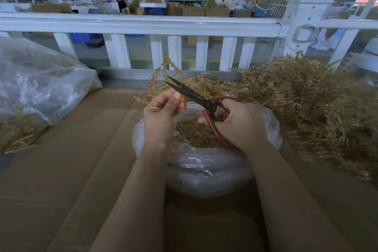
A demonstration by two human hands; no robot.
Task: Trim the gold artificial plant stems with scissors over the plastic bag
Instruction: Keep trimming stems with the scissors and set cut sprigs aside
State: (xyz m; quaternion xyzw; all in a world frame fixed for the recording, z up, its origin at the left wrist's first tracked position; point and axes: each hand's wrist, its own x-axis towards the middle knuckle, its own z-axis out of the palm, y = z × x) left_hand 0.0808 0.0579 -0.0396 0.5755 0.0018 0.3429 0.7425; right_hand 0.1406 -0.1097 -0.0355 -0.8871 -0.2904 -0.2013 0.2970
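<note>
**Scissors open at a gold stem above the bag**

At the centre of the frame, the left hand (161, 108) pinches a gold artificial plant stem (163, 71) between thumb and curled fingers, its grip clenched on the lower end while the branched top rises toward the white railing (139, 23). The right hand (239, 122) grasps the red handles of the scissors (196, 98), fingers curled through and around the loops; the 2 dark blades stand slightly parted, tips pointing to the upper left, just beside the stem above the left thumb.

Directly below both hands sits an open clear plastic bag (204, 168) on the cardboard-covered tabletop (81, 170), with gold trimmings visible inside it. A large heap of gold stems (306, 108) fills the right of the frame, touching the bag's right edge. At the left edge lies a second, larger clear plastic bag (41, 88) with more gold pieces under it.
</note>
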